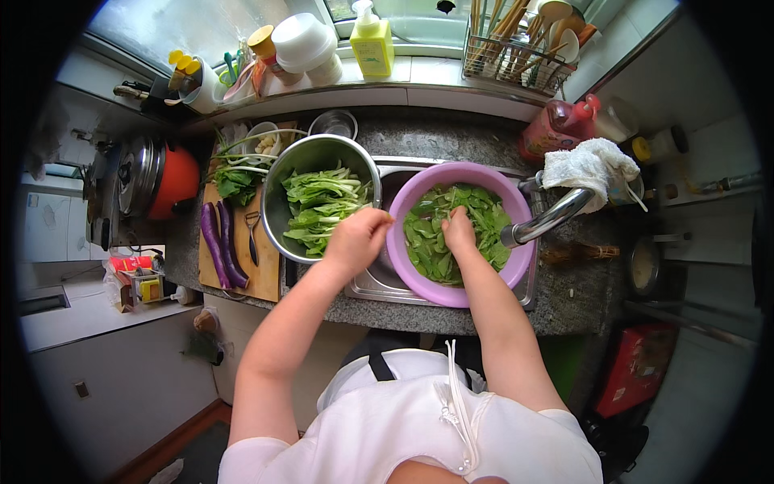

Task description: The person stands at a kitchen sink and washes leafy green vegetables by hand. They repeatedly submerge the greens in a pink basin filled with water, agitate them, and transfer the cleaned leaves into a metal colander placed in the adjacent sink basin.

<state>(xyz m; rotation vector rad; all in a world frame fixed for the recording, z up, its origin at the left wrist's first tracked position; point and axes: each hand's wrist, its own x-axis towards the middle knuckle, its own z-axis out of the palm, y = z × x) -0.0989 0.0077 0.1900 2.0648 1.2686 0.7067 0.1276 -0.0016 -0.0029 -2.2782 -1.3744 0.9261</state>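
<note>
A purple plastic basin (pixel 399 266) of water and loose green leaves (pixel 432 251) stands over the steel sink (pixel 372 278). My right hand (pixel 459 231) is down in it, fingers curled around some leafy greens; its fingertips are partly hidden. To the left, a stainless steel bowl (pixel 275 209) holds leafy greens with pale stems (pixel 326 190), laid in rows. Between the two vessels is my left hand (pixel 361 237), over the bowl's right edge, with fingertips pinched together beside the basin's rim. Whether anything small is between those fingers cannot be made out.
A chrome faucet (pixel 553 216) draped with a white cloth (pixel 586 169) reaches over the basin's right rim. Two purple eggplants (pixel 221 245) and a peeler (pixel 252 239) lie on a wooden cutting board (pixel 266 278). A red pot (pixel 175 181) stands far left.
</note>
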